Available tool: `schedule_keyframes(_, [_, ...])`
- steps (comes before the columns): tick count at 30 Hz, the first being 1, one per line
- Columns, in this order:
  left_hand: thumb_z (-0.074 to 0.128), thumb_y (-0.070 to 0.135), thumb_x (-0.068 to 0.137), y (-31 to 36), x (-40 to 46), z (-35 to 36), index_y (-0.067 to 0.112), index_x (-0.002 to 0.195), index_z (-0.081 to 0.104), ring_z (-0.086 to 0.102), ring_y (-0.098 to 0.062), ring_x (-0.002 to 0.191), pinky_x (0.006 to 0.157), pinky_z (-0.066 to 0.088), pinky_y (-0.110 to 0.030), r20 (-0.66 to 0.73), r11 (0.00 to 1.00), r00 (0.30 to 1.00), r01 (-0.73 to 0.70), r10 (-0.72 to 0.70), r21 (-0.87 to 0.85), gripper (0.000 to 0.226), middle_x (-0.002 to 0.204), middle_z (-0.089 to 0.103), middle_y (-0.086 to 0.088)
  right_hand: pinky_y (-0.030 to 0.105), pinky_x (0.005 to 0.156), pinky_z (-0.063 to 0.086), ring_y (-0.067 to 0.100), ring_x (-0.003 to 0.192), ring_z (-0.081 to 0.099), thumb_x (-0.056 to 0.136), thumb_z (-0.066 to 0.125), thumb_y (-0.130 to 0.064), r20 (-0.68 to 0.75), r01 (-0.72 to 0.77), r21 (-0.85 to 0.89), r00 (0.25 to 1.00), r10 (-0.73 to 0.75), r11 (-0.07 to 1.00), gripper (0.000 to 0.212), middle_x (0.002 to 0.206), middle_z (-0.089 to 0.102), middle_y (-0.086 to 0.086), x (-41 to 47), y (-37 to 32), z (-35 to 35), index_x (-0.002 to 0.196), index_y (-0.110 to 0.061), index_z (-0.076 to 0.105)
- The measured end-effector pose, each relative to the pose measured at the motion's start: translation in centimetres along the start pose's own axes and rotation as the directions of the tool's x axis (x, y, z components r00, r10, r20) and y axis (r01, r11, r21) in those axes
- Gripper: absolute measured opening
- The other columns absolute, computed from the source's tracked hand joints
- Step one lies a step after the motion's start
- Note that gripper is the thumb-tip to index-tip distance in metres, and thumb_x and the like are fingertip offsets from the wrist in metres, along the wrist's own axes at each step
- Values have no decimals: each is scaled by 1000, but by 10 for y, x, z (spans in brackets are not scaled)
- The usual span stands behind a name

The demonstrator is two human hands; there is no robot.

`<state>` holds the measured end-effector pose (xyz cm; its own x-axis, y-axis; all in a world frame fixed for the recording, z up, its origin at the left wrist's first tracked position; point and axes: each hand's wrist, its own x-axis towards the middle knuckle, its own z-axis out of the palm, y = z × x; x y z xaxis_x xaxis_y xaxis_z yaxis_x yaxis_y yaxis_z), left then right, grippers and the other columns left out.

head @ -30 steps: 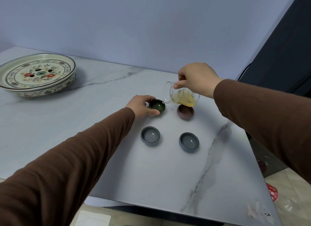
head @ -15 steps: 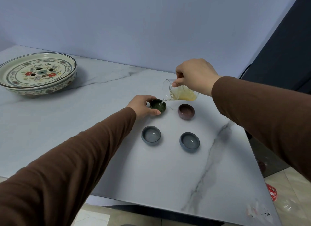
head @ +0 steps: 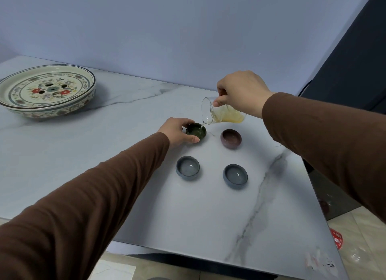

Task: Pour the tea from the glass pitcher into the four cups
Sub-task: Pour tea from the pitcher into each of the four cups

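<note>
Pale yellow tea now runs in a thin stream from the lip of the glass pitcher into the green cup, where half a second ago the spout had only just reached the cup's rim and a second ago the pitcher was less steeply tipped. The right hand grips the pitcher from above, its fingers closed around the glass near the mouth, holding it tilted well down to the left, above the table and just over the cup's right edge. The left hand steadies the green cup, thumb and fingers curled loosely against its near and far sides, and has not shifted.

The start of the stream suggests the first of four pours is under way. The brown cup sits just right of the green one, directly under the pitcher's belly, and two grey cups, the left grey cup and the right grey cup, stand nearer the person; whether any of these three holds tea cannot be told from here. Most of the tea remains in the pitcher, so it looks enough for the rest. A painted ceramic tray lies well apart at the far left.
</note>
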<state>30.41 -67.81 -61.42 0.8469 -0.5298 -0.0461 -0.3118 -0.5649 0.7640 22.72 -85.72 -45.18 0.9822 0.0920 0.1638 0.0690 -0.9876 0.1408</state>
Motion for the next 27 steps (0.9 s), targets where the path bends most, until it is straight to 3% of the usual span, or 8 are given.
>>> schedule_keyframes(18, [84, 41, 67, -1, 2, 0, 28, 129, 61, 53, -16, 104, 91, 40, -28, -1, 1000, 1000, 2, -2, 18, 68, 123, 63, 4, 31, 63, 32, 28, 77, 53, 85, 68, -49, 16, -4, -31, 1000, 5, 999, 36, 78, 61, 4, 0, -5, -5, 79, -16, 56])
schedule_keyframes(27, [83, 42, 68, 1, 1, 0, 27, 133, 57, 52, -15, 106, 92, 39, -27, 7, 999, 1000, 12, -12, 36, 72, 128, 61, 4, 29, 59, 30, 25, 77, 54, 84, 68, -51, -32, -49, 57, 998, 51, 997, 35, 78, 61, 1, -5, 5, 3, 79, -18, 58])
